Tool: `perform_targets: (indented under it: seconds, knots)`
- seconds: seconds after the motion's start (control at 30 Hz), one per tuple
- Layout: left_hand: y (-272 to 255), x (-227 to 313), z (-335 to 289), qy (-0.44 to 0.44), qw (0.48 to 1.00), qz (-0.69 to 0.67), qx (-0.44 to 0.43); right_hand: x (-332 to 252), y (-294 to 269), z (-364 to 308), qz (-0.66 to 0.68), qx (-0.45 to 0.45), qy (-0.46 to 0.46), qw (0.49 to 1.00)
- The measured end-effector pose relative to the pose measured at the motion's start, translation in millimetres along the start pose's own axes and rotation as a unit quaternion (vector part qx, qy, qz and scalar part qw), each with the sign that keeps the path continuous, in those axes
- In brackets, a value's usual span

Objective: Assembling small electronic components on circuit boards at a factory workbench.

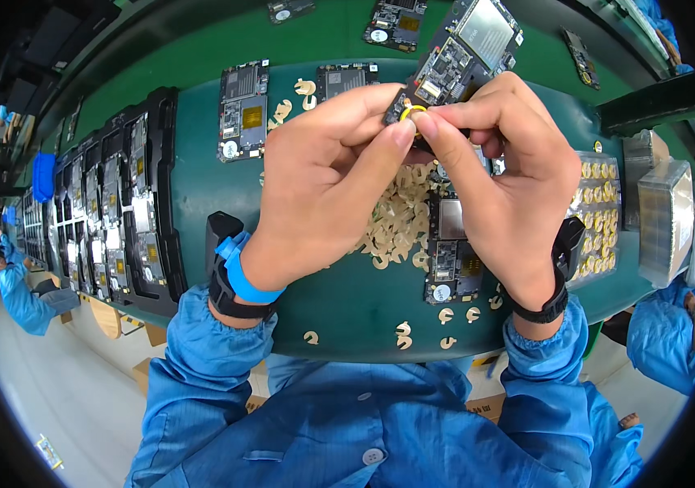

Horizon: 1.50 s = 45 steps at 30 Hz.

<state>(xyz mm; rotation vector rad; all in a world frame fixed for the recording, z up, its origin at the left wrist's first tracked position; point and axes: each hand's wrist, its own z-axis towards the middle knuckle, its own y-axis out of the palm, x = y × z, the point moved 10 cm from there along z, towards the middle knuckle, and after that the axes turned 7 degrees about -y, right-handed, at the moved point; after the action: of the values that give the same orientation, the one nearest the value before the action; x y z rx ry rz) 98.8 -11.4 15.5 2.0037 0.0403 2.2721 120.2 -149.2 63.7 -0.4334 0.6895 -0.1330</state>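
Note:
Over the table, my left hand is closed on the lower end of a black circuit board, which is held tilted and carries a silver metal shield. At that end sits a small yellow-rimmed round part, partly covered by my thumbs. My right hand pinches at this round part with thumb and forefinger, and its other fingers curl behind the board. Whether the part is fixed to the board cannot be seen. Below my hands is a heap of pale C-shaped pieces, with another circuit board beside it.
To the right stands a clear tray of round yellow-rimmed parts, with clear plastic boxes beyond it. Black trays of circuit boards line the left side. More boards, including one upright board, lie toward the back. Co-workers in blue sit at both sides.

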Motion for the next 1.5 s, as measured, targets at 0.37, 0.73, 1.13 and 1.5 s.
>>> perform_targets:
  seconds: [0.37, 0.73, 1.13, 1.5]
  knots:
    - [-10.8, 1.2, 0.6, -0.023, 0.999, -0.016, 0.026, -19.8, 5.7, -2.3, -0.037, 0.012, -0.146, 0.989]
    - [-11.3, 4.0, 2.9, -0.016, 0.995, -0.097, 0.032, -28.0, 10.5, -1.7, -0.066, -0.02, -0.137, 0.988]
    - [-14.7, -0.2, 2.4, -0.015, 0.993, -0.114, 0.021, -30.8, 10.5, -1.8, -0.057, -0.013, -0.137, 0.989]
    - [-17.5, 5.8, 3.6, 0.02, 0.992, -0.125, 0.008, -31.6, 7.3, 0.8, -0.058, -0.009, -0.174, 0.983]
